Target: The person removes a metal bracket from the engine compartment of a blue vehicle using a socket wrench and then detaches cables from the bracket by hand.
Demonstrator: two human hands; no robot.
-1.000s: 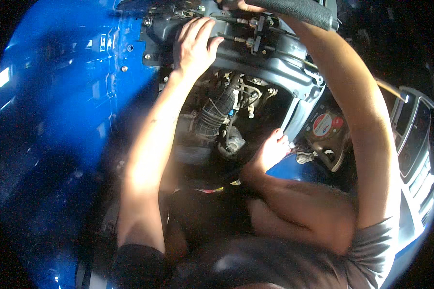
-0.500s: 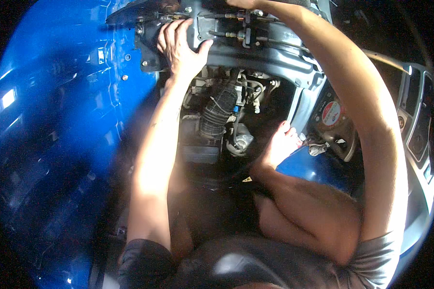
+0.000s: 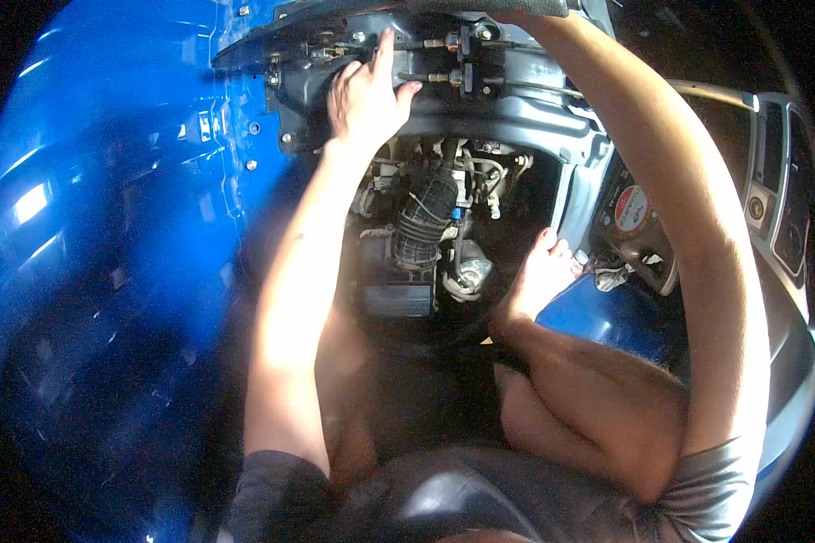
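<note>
My left hand (image 3: 367, 101) rests on the grey metal panel (image 3: 507, 125) across the top, its index finger stretched forward, thumb out to the right and other fingers bent. Its palm holds nothing that I can see. Close to its thumb, two control cables with threaded metal ends (image 3: 442, 79) run right through a dark bracket (image 3: 465, 59). My right forearm (image 3: 647, 122) arches up the right side. My right hand (image 3: 521, 16) is at the top edge, beside a dark textured bar (image 3: 480, 6); its fingers are hidden, so its grip does not show.
Below the panel lies an engine bay with a ribbed black air hose (image 3: 426, 217) and hoses. Blue bodywork (image 3: 145, 226) fills the left. My bare foot (image 3: 543, 276) stands by a blue surface at right, near a brown part with a round red-and-white label (image 3: 632, 210).
My left hand has moved slightly right along the panel, and its index finger now stretches out. A dark bar has come into view at my right hand. The whole view has shifted a little.
</note>
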